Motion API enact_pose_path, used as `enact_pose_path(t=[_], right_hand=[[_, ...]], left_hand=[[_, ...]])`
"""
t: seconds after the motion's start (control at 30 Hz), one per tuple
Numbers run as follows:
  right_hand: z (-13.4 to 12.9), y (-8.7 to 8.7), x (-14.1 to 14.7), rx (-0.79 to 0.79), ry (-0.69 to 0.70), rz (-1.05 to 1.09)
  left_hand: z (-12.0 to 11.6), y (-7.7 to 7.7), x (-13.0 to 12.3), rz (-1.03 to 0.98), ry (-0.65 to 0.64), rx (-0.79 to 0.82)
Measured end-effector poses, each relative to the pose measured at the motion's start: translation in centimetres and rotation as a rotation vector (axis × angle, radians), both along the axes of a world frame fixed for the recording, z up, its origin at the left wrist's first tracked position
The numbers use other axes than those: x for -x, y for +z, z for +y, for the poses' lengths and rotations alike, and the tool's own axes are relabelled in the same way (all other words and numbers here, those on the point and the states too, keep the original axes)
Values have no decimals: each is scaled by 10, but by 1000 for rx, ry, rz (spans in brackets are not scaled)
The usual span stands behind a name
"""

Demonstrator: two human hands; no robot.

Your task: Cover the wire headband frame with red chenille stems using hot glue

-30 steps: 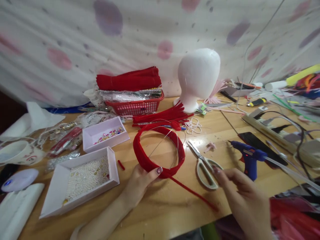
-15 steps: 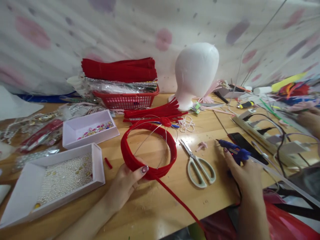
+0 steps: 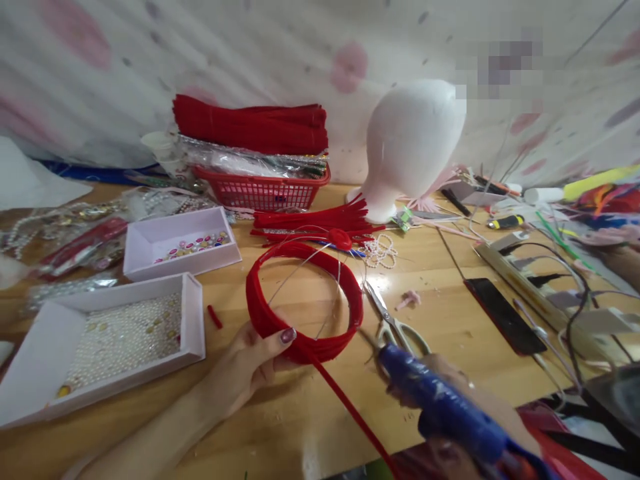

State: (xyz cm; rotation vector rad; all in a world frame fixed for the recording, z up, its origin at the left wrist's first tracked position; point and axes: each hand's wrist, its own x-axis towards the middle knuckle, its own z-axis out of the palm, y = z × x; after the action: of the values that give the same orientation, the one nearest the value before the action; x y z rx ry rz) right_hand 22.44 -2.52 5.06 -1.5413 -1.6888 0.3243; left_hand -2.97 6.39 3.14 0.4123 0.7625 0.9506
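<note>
My left hand point(image 3: 260, 353) pinches the lower rim of a red fuzzy ring point(image 3: 254, 293), thumb on top. Thin wires arch over the ring to a small red disc point(image 3: 341, 239). A loose red strip point(image 3: 350, 403) trails from the ring toward the lower right. My right hand point(image 3: 450, 393), partly blurred and hidden, is wrapped round a blue glue gun point(image 3: 440, 400). The gun's nozzle points at the ring's right side, a short gap away. Behind the nozzle lie scissors point(image 3: 395, 323), partly covered by gun and hand.
Two white boxes hold pearls point(image 3: 193, 320) and gems point(image 3: 183, 237) at left. A red basket point(image 3: 265, 193), red strips point(image 3: 320, 220) and foam head point(image 3: 413, 147) stand behind. At right are a phone point(image 3: 505, 317), power strip point(image 3: 530, 287) and another person's arm point(image 3: 623, 263).
My right hand has lifted the glue gun from beside the phone and brought it left, near the ring, over the scissors. My left hand keeps its hold on the ring. The view has shifted slightly.
</note>
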Motion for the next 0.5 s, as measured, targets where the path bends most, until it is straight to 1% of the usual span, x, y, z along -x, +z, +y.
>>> enact_pose_path(t=[0.07, 0.17, 0.23, 0.33, 0.4, 0.5], right_hand=[[6, 4, 18, -16, 113, 30], [14, 6, 31, -45, 167, 21], [15, 2, 29, -43, 214, -6], [15, -10, 16, -10, 310, -7], [15, -16, 8, 18, 326, -17], [19, -12, 1, 50, 326, -60]], left_hand=[[-1, -1, 1, -19, -27, -5], [-1, -2, 2, -18, -62, 2], [0, -1, 2, -21, -81, -2], [1, 1, 3, -65, -96, -14], [2, 2, 3, -104, -91, -15], [3, 3, 3, -133, -83, -18]])
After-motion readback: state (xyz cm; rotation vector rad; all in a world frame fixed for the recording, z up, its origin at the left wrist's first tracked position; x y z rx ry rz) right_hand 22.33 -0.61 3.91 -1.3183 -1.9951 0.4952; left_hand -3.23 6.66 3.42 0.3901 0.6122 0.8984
